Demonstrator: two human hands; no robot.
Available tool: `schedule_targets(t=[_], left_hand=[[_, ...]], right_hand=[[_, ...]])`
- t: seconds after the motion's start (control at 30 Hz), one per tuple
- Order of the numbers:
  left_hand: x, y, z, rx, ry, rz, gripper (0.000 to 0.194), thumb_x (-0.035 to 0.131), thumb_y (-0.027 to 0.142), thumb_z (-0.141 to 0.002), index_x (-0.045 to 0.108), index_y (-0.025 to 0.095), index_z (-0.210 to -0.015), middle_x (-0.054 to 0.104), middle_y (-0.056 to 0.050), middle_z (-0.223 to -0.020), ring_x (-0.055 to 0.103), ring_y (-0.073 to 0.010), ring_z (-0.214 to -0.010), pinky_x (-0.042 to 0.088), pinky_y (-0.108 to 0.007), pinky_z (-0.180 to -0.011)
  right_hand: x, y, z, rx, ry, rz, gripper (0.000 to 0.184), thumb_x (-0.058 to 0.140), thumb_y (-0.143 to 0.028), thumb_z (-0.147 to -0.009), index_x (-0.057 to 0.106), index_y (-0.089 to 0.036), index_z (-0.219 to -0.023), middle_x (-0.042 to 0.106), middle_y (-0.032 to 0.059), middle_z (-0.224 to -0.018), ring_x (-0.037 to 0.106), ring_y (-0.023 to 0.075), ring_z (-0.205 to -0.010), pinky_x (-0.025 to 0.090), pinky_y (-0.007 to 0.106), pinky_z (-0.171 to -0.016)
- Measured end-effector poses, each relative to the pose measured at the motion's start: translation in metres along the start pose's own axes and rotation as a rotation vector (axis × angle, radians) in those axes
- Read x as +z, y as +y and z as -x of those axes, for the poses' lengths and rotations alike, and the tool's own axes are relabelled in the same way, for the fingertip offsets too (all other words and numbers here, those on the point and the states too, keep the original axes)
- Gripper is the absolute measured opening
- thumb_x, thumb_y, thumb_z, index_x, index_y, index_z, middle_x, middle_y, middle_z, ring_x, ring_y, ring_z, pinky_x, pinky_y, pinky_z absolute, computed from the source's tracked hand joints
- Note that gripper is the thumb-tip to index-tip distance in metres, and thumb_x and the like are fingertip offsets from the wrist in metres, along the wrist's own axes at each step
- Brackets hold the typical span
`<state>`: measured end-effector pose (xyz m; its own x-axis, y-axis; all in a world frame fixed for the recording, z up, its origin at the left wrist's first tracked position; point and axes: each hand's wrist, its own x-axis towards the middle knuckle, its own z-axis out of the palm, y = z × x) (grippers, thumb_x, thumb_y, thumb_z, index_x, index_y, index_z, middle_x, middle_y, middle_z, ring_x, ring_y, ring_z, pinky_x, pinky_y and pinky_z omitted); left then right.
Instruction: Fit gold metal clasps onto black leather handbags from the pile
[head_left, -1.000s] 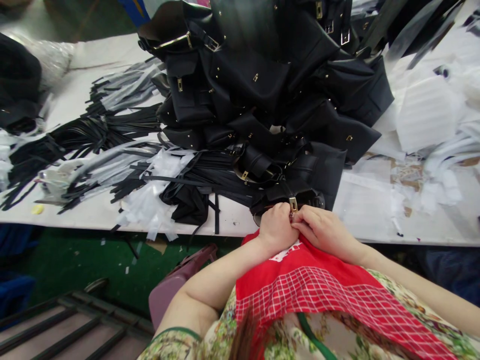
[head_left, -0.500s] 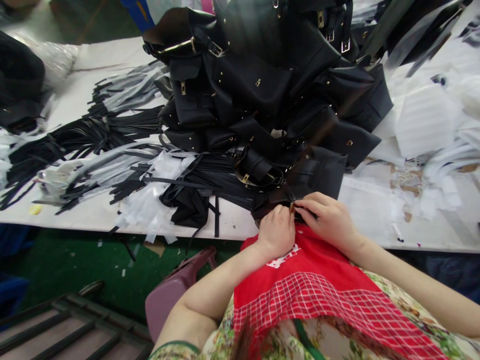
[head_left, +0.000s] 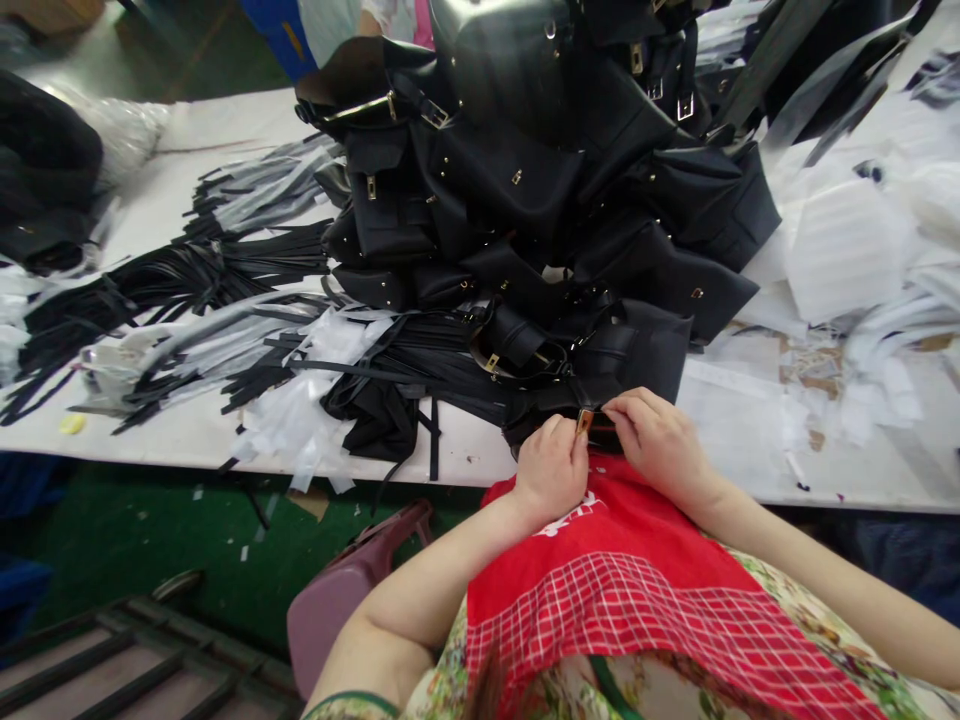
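Note:
At the table's front edge lies a black handbag (head_left: 645,345), close against the red apron. My left hand (head_left: 553,468) is closed at its near edge, with thumb and fingers pressed on a small gold-coloured metal clasp (head_left: 584,421). My right hand (head_left: 660,440) sits just right of the clasp, its thumb and forefinger pinched together over the dark strap or edge of the bag. What lies between those right fingertips is too small to make out. A smaller black pouch-like part with a gold turn lock (head_left: 492,364) rests beyond my left hand.
Black handbags (head_left: 517,200) are heaped behind my hands. Black straps (head_left: 210,265) and white wrapping strips (head_left: 292,410) spread to the left. White foam sheets (head_left: 840,240) lie at right. A purple plastic chair (head_left: 337,600) stands below the table. Part of another person shows at the top.
My right hand has drawn slightly right, away from the clasp, which now shows more fully. My left hand stays nearly in place. The view has tilted a little.

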<state>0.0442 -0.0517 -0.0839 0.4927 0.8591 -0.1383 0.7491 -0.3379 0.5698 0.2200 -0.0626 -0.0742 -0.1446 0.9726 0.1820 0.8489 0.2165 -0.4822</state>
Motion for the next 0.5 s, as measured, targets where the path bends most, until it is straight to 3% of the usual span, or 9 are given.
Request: schedule_targets(t=[0.23, 0.33, 0.43, 0.5], left_hand=[[0.000, -0.001, -0.001, -0.061, 0.007, 0.069, 0.024, 0.030, 0.028, -0.099, 0.049, 0.020, -0.086, 0.061, -0.005, -0.091, 0.058, -0.0190, -0.087, 0.045, -0.031, -0.077], [-0.003, -0.001, -0.001, -0.073, 0.021, 0.058, 0.025, 0.029, 0.026, -0.099, 0.051, 0.020, -0.087, 0.062, -0.007, -0.092, 0.059, -0.0199, -0.088, 0.045, -0.032, -0.079], [-0.006, 0.005, 0.004, -0.107, 0.037, -0.009, 0.028, 0.027, 0.020, -0.096, 0.054, 0.018, -0.089, 0.063, -0.009, -0.091, 0.061, -0.0217, -0.088, 0.047, -0.034, -0.078], [0.000, 0.005, 0.006, -0.120, 0.033, -0.078, 0.026, 0.031, 0.018, -0.093, 0.057, 0.017, -0.093, 0.065, -0.010, -0.093, 0.063, -0.0236, -0.085, 0.048, -0.036, -0.074]], right_hand=[[-0.004, 0.009, 0.007, 0.145, -0.085, -0.153, 0.018, 0.046, -0.028, -0.096, 0.061, -0.019, -0.089, 0.064, 0.0072, -0.087, 0.060, 0.0204, -0.081, 0.049, 0.036, -0.077], [-0.003, 0.009, 0.005, 0.239, -0.189, -0.285, 0.021, 0.050, -0.034, -0.093, 0.064, -0.020, -0.084, 0.066, 0.0061, -0.085, 0.061, 0.0209, -0.080, 0.049, 0.036, -0.076], [0.007, 0.003, 0.004, 0.342, -0.373, -0.570, 0.037, 0.046, -0.048, -0.092, 0.066, -0.020, -0.077, 0.067, 0.0054, -0.075, 0.061, 0.0197, -0.068, 0.049, 0.034, -0.066], [0.026, 0.001, 0.002, 0.441, -0.461, -0.847, 0.047, 0.042, -0.059, -0.091, 0.066, -0.019, -0.083, 0.064, 0.0046, -0.068, 0.058, 0.0182, -0.059, 0.048, 0.031, -0.056]])
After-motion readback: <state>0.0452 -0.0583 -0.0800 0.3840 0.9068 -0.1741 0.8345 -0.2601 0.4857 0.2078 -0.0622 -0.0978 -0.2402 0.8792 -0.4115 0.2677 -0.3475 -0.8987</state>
